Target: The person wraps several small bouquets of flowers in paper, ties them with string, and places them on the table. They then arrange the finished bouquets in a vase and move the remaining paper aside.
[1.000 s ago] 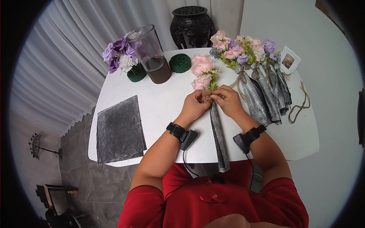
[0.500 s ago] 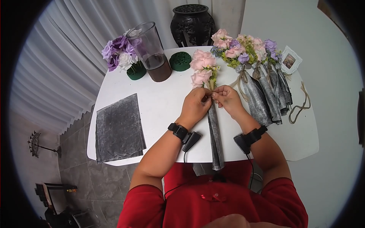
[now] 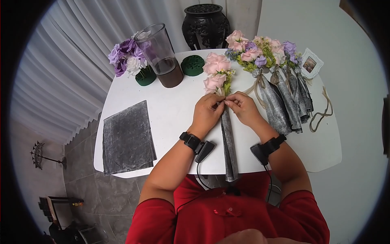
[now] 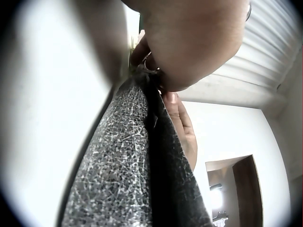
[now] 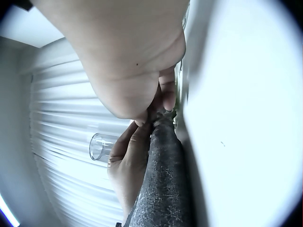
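Note:
A slim bouquet of pink artificial roses (image 3: 216,65) with small yellow flowers and green leaves lies on the white table, its stems wrapped in mottled grey paper (image 3: 228,142). At the gathered neck of the wrapper my left hand (image 3: 208,109) pinches with thumb and fingers. From the other side my right hand (image 3: 244,107) pinches at the same spot, the fingertips of both hands meeting there. Both wrist views show the grey wrapper (image 4: 116,156) narrowing up to the fingers. What lies between the fingertips is largely hidden; I cannot tell whether it includes twine.
Several finished-looking wrapped bouquets (image 3: 276,103) lie at right, tied with twine, beside a loose twine loop (image 3: 321,116) and a white picture frame (image 3: 312,63). Grey paper sheets (image 3: 128,138) lie at left. Behind stand a glass vase (image 3: 168,77), purple flowers (image 3: 122,57) and green floral foam (image 3: 192,66).
The wrapper's lower end has swung slightly left. My left hand has turned over a little at the neck, and my right fingers have shifted slightly, both staying there.

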Demonstrator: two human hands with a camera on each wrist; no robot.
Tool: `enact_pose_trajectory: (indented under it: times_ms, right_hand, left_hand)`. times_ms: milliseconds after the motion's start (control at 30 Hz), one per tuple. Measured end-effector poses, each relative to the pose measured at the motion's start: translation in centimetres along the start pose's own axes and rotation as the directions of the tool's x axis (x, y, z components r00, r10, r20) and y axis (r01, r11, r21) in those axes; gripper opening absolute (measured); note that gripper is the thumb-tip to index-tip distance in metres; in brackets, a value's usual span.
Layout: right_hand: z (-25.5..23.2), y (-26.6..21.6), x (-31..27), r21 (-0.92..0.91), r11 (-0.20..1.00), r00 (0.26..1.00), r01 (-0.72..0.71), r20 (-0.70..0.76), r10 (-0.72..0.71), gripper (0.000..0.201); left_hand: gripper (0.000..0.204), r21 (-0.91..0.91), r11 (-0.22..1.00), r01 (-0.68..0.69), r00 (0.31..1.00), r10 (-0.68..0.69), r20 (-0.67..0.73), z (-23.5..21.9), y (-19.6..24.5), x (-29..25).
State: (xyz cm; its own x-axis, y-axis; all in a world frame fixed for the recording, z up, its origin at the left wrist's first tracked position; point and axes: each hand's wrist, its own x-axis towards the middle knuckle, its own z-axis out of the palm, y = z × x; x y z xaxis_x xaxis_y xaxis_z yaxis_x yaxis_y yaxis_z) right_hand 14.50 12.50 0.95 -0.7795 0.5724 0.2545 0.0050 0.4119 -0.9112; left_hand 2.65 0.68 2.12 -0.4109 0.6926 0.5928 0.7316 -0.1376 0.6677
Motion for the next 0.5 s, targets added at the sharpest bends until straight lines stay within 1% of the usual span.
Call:
enact_pose_trajectory:
  times_ms: [67, 100, 133, 167, 200, 233, 267, 300, 333, 400, 433, 500]
  right_hand:
    - [0.0, 0.0, 0.1, -0.149, 0.986, 0.997, 0.076, 0.002, -0.076, 0.018]
    - [0.0, -0.4, 0.0, -0.148, 0.986, 0.997, 0.075, 0.006, -0.075, 0.018]
    - [-0.1, -1.0, -0.1, -0.237, 0.965, 0.993, 0.115, 0.003, -0.117, 0.017]
    - [-0.2, -1.4, -0.2, -0.324, 0.934, 0.987, 0.151, 0.002, -0.159, 0.017]
    - [-0.1, -1.3, -0.2, -0.324, 0.934, 0.987, 0.151, 0.003, -0.159, 0.017]
    - [-0.1, -1.2, -0.2, -0.354, 0.918, 0.982, 0.18, 0.008, -0.19, 0.015]
    - [-0.1, -1.2, -0.2, -0.385, 0.899, 0.975, 0.209, 0.013, -0.221, 0.014]
    - [-0.1, -1.2, -0.2, -0.385, 0.899, 0.975, 0.209, 0.013, -0.221, 0.014]
    - [-0.2, -1.3, -0.2, -0.402, 0.891, 0.975, 0.21, 0.021, -0.22, 0.013]
    - [-0.2, -1.4, -0.2, -0.417, 0.884, 0.975, 0.212, 0.03, -0.22, 0.013]
    - [-0.2, -1.5, -0.3, -0.407, 0.893, 0.979, 0.194, 0.027, -0.2, 0.013]
    - [-0.2, -1.2, -0.2, -0.395, 0.902, 0.983, 0.175, 0.026, -0.179, 0.013]
  left_hand:
    - [0.015, -0.019, 1.0, 0.021, 1.0, -0.022, -0.012, 0.0, 0.2, 0.0]
    - [0.014, -0.038, 0.998, 0.044, 0.999, -0.045, -0.023, 0.0, 0.2, -0.1]
    - [0.014, -0.037, 0.998, 0.045, 0.999, -0.046, -0.024, 0.0, 0.0, -0.1]
    - [0.014, 0.009, 0.999, 0.04, 0.999, -0.04, -0.023, 0.1, -0.2, 0.0]
    - [0.013, 0.054, 0.998, 0.035, 0.999, -0.034, -0.021, 0.1, -0.3, 0.0]
    - [0.013, 0.054, 0.998, 0.036, 0.999, -0.034, -0.021, 0.1, -0.3, 0.0]
    - [0.014, 0.065, 0.998, 0.006, 1.0, -0.005, -0.014, 0.1, -0.3, 0.0]
    - [0.014, 0.077, 0.997, -0.025, 1.0, 0.025, -0.007, 0.1, -0.3, 0.0]
    - [0.014, 0.076, 0.997, -0.025, 1.0, 0.025, -0.008, 0.1, -0.3, 0.0]
    - [0.014, 0.041, 0.999, 0.034, 0.999, -0.035, 0.034, 0.0, -0.2, 0.0]
    - [0.014, 0.042, 0.999, 0.034, 0.999, -0.035, 0.034, 0.0, -0.2, 0.0]
    - [0.011, -0.005, 0.985, 0.173, 0.983, -0.172, 0.061, 0.1, -0.1, 0.0]
